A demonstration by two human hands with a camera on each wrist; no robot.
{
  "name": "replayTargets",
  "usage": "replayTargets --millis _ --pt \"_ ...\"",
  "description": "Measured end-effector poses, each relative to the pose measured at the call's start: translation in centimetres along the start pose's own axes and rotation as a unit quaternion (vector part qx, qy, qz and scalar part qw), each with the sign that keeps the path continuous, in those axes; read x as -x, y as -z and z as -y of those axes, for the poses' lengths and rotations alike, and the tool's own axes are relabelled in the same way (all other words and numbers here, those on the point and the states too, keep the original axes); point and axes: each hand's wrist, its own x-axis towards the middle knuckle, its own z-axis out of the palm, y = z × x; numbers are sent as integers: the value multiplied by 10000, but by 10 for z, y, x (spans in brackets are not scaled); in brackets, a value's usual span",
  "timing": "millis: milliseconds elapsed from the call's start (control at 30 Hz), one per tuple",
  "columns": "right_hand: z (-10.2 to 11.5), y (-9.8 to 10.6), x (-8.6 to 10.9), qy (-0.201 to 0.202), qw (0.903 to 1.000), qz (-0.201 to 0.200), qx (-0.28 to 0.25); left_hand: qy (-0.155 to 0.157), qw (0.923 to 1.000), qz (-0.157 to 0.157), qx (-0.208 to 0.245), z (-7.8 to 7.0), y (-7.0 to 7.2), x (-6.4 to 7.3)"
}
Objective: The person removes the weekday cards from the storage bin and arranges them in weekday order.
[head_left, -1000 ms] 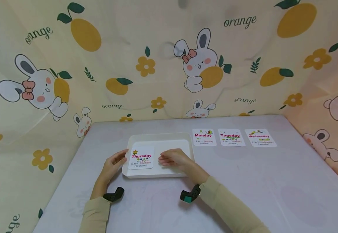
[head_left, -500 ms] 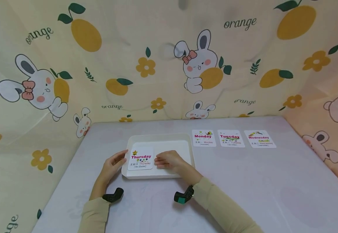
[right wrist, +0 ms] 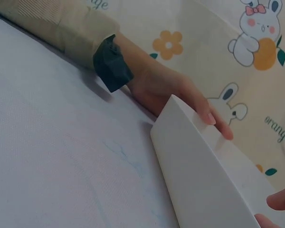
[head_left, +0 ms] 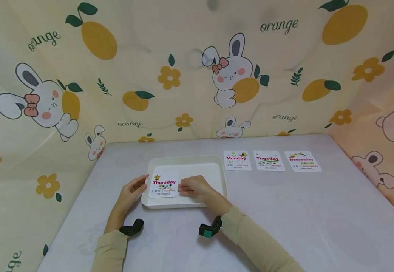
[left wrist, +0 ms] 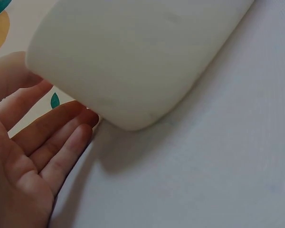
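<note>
A white card printed "Thursday" (head_left: pixel 163 184) lies at the left end of a shallow white tray (head_left: pixel 201 170). My left hand (head_left: pixel 129 192) is at the tray's left side. In the left wrist view its fairly straight fingers (left wrist: pixel 69 147) touch the tray's outer edge. Over the tray floor, my right hand (head_left: pixel 197 187) has its fingers together and pointing left. Their tips are right at the card's right edge. Only the tips of two right-hand digits (right wrist: pixel 282 198) show in the right wrist view. The underside of the right hand is hidden.
Three more cards lie in a row on the table (head_left: pixel 278 211) at the back right: "Monday" (head_left: pixel 237 161), "Tuesday" (head_left: pixel 269 161) and "Wednesday" (head_left: pixel 302 161). A cream cloth (head_left: pixel 183 56) with rabbits and oranges surrounds the table's back and sides.
My right hand has moved left across the tray until its fingertips reach the Thursday card. The left hand, tray and cards have stayed in place.
</note>
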Motion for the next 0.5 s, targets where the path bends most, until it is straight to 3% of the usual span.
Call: replayTargets --millis 267,500 --pt "3 -4 0 -55 9999 -124 72 37 10000 6 48 -1 1 2" --pt "0 -8 -5 174 9996 -211 109 22 10000 17 91 -3 0 2"
